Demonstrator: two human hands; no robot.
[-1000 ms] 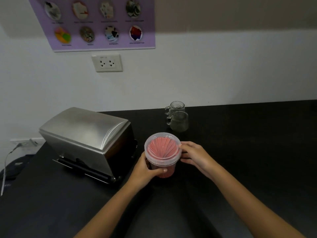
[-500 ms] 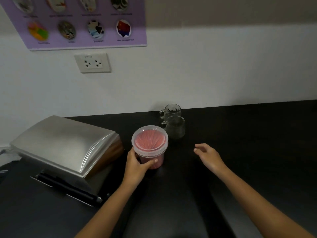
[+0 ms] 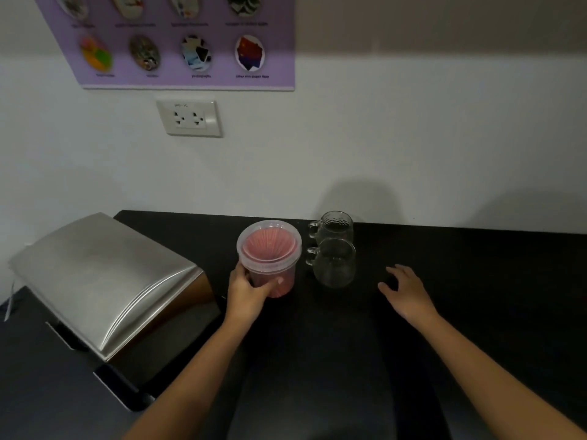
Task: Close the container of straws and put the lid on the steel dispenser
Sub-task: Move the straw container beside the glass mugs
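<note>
Both lids look already on: the left hand [image 3: 246, 289] holds the closed straw container [image 3: 269, 258] beside the covered steel dispenser [image 3: 104, 281], while the right hand [image 3: 406, 289] is open and empty.

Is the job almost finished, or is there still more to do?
Nearly done, it looks. The straw container has its clear lid on, and the steel dispenser looks covered by its curved steel top. In hand: the left hand grips the container beside the glass mugs; the right hand is open and empty. Left: letting go of the container.
</note>
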